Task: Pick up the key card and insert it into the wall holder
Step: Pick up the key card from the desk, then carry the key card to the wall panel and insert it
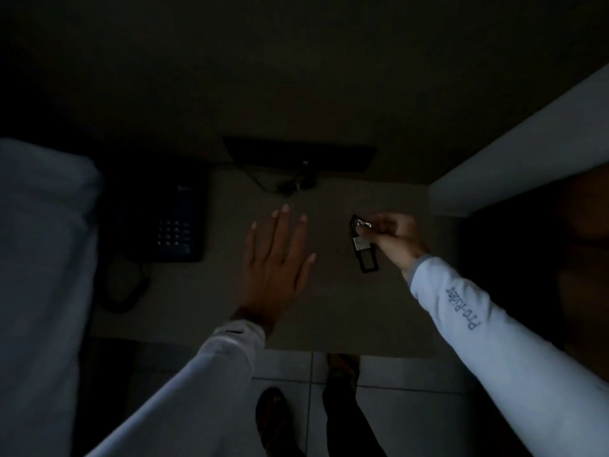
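Observation:
The room is very dark. My right hand [393,240] is closed on the metal ring end of a small dark key card tag [365,252], which hangs down from my fingers just above a pale bedside table [329,305]. A little to the left, my left hand [278,262] hovers flat over the table with its fingers spread and nothing in it. No wall holder can be made out in the dim view.
A dark telephone [171,219] with a coiled cord sits on the table's left part. A flat black panel [300,156] stands against the wall behind. White bedding [43,258] fills the left. A pale ledge [520,153] runs on the right; tiled floor and feet show below.

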Tool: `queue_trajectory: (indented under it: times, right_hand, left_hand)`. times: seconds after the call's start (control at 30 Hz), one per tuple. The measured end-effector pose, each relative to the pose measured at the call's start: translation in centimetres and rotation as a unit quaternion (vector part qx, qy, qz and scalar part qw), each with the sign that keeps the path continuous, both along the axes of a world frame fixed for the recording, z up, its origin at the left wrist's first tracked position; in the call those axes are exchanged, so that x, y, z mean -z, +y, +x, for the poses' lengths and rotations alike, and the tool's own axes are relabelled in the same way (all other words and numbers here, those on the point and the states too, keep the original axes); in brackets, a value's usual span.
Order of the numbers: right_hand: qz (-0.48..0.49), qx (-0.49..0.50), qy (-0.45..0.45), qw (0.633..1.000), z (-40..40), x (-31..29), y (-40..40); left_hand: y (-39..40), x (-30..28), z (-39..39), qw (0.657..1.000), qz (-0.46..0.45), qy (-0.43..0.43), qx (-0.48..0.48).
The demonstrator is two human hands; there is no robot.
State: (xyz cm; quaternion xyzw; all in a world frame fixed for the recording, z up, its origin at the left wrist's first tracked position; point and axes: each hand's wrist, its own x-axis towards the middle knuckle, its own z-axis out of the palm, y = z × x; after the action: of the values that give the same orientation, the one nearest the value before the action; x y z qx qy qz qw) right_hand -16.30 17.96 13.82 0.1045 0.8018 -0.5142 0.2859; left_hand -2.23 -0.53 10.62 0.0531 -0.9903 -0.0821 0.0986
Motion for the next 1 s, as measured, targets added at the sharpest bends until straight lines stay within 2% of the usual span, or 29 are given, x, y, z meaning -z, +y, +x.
queue_trajectory:
  times: [0.1,0.27,0.4,0.57,0.8,0.93,1.0]
  right_hand:
    - [-0.024,0.028,0.045,0.998,-0.1,-7.7,0.9]
    - [-0.061,0.031,0.133,0.989,-0.2,-24.7,2.5]
    - [-0.070,0.054,0.250,0.964,0.8,-40.0,6.0]
    - [-0.042,0.054,0.386,0.920,4.1,-55.7,13.5]
    - [0.086,0.077,0.495,0.861,12.6,-69.9,26.7]
    - [0.197,0.069,0.489,0.847,18.5,-75.0,34.4]
    - [0.232,0.100,0.482,0.839,22.4,-76.7,38.6]
  left_hand:
    - [0.2,-8.0,-0.8,0.999,-0.014,0.040,0.024]
    - [1.3,-24.3,-3.6,0.985,-0.046,0.145,0.082]
    - [3.2,-38.1,-6.2,0.957,-0.061,0.253,0.127]
    - [8.4,-53.2,-7.7,0.911,-0.078,0.358,0.190]
    - [20.4,-67.2,-5.9,0.851,-0.065,0.449,0.266]
    - [29.0,-71.0,-3.3,0.820,-0.049,0.472,0.320]
    - [33.8,-72.3,-1.6,0.803,-0.034,0.485,0.345]
